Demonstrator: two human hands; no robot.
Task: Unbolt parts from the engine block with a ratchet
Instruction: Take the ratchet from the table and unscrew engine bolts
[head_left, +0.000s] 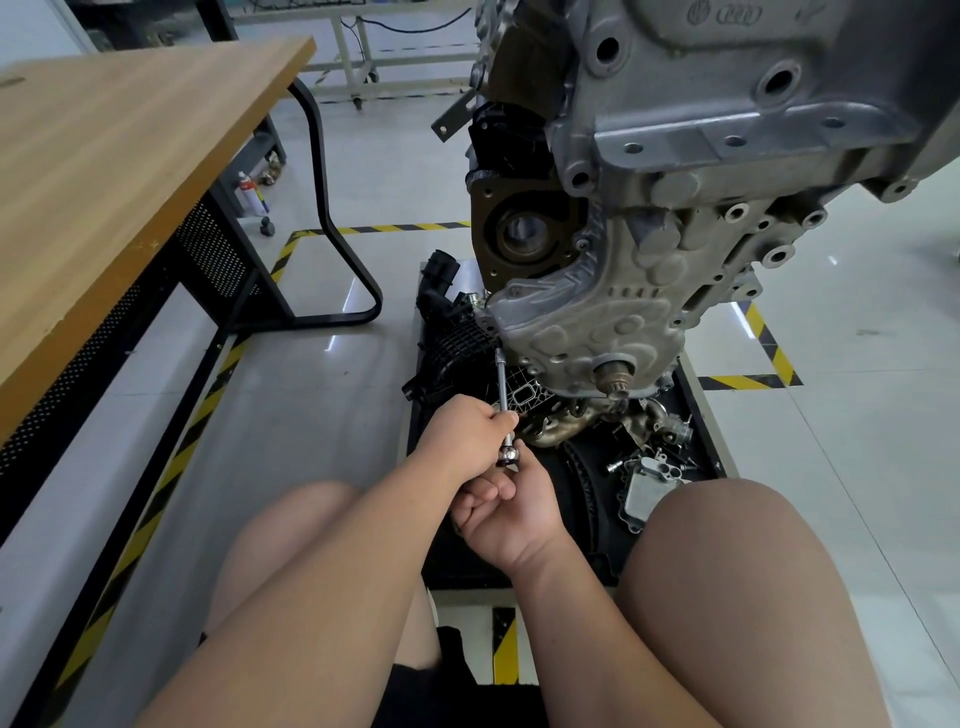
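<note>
Down low, two hands work one ratchet (506, 456) against the single engine block (649, 208), which towers above and beyond the fingers. The left hand (470, 431) has its fingers curled tight round one slim extension bar (501, 376). The bar rises from those fingers to meet the block's lower edge, just left of the ribbed silver cover (587, 322). Just below the left fingers sits the shiny ratchet head, and right under it the right hand (511, 514) is palm up with its fingers folded inward. They appear clamped on the ratchet's handle, though the handle itself is hidden inside the grip. The two hands touch each other at the ratchet head.

Beyond the fingertips of both hands lies a black tray (701, 415) scattered with removed parts. One brownish exhaust manifold (571, 421) is just right of the left fingers, and one silver cast housing (644, 488) lies right of the right hand. One black plastic intake manifold (457, 338) is above the left fingers. Small bolts and fittings lie farther right, too jumbled to count. One stub shaft (615, 376) sticks out of the cover, up and right of the hands.

Well left of the hands stands one wooden table (130, 156), with one spray can (252, 192) on the floor beneath it. Two bare knees flank the forearms.
</note>
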